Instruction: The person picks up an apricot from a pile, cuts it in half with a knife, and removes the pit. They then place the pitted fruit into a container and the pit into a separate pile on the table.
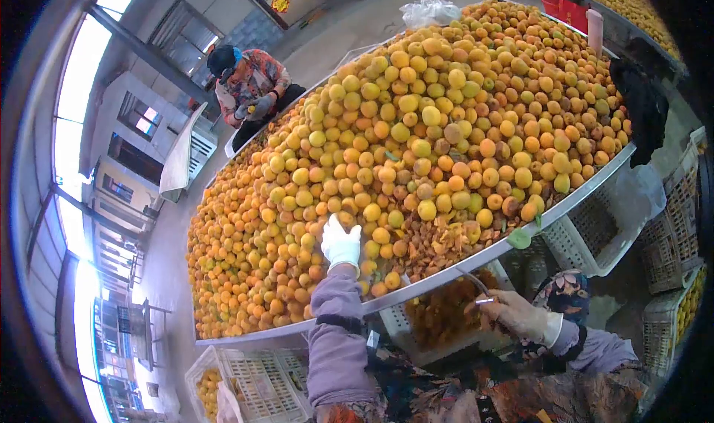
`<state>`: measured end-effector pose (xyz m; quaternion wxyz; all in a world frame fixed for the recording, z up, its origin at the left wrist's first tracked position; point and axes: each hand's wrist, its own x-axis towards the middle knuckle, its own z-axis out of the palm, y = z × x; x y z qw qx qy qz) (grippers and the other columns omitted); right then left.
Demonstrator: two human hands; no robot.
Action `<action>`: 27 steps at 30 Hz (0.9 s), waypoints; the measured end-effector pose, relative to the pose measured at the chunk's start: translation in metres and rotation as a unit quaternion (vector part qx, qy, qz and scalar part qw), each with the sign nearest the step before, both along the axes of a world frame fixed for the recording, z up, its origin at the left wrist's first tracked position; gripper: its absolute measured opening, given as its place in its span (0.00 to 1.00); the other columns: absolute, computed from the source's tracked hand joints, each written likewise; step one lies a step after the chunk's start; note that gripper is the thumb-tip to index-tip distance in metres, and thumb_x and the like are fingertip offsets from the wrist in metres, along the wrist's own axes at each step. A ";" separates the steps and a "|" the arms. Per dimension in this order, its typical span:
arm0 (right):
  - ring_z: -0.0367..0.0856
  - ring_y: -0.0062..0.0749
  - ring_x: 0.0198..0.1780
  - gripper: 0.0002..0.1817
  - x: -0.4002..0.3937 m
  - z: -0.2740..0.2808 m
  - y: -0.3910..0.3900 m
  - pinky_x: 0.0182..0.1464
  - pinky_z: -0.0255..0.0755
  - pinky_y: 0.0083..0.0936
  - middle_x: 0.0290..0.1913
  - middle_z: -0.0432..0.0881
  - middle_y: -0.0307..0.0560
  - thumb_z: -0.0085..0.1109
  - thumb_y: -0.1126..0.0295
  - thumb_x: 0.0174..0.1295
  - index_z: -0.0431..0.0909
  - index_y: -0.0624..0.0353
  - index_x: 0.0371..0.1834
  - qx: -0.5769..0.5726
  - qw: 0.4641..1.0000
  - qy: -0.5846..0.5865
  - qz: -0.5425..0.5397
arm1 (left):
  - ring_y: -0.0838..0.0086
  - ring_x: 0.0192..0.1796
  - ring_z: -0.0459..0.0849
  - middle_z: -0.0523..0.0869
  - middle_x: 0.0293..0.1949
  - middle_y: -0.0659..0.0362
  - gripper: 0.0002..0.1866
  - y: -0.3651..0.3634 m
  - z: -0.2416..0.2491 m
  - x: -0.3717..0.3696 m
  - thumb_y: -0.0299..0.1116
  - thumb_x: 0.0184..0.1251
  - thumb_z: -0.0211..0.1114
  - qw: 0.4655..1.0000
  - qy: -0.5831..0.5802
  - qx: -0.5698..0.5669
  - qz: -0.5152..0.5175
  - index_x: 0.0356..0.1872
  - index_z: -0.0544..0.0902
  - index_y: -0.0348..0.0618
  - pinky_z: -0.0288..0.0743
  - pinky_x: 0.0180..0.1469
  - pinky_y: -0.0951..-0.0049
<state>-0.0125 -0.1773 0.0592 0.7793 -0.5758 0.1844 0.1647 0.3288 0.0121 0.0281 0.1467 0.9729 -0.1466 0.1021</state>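
Observation:
A large heap of yellow-orange apricots (416, 136) covers a metal-edged table (435, 278). My left hand (342, 243), in a white glove, reaches into the near side of the heap, its thumb and fingers closed around an apricot (346, 220). Below the table edge, my right hand (524, 317) wears a stained glove. Its fingers are closed on a thin, dark, curved tool (471, 280), whose handle is mostly hidden by the fingers. Close to it is a crate (398, 322) holding brownish-orange pieces. Split, brown apricot pieces (435, 248) lie between the heap and the rim.
Across the table's left side, another person (253, 88) sits with gloved hands together. A plastic crate (256, 382) stands at lower left; more crates (669, 226) are stacked at right. A clear plastic bag (430, 12) lies at the far edge, near a red container (564, 12).

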 end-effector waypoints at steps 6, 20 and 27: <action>0.70 0.15 0.22 0.14 0.003 -0.023 0.008 0.24 0.65 0.15 0.25 0.72 0.33 0.51 0.60 0.66 0.73 0.56 0.48 0.044 0.999 0.015 -0.011 | 0.54 0.50 0.74 0.75 0.47 0.48 0.34 -0.010 -0.018 0.015 0.48 0.48 0.67 0.994 -0.077 0.013 0.083 0.54 0.69 0.40 0.71 0.48 0.57; 0.71 0.16 0.25 0.15 0.013 -0.011 0.022 0.26 0.68 0.15 0.26 0.74 0.36 0.44 0.58 0.69 0.73 0.56 0.49 -0.064 0.996 -0.058 0.024 | 0.68 0.50 0.78 0.77 0.49 0.52 0.21 0.033 0.020 -0.098 0.31 0.67 0.55 0.754 0.270 -0.560 -0.212 0.60 0.65 0.38 0.77 0.51 0.66; 0.72 0.18 0.28 0.16 0.005 0.010 0.042 0.31 0.67 0.20 0.26 0.72 0.36 0.48 0.56 0.68 0.73 0.59 0.40 -0.059 0.991 -0.122 -0.008 | 0.63 0.50 0.79 0.75 0.53 0.49 0.25 0.021 0.038 -0.217 0.35 0.69 0.54 0.595 0.414 -0.658 -0.206 0.63 0.63 0.36 0.73 0.56 0.63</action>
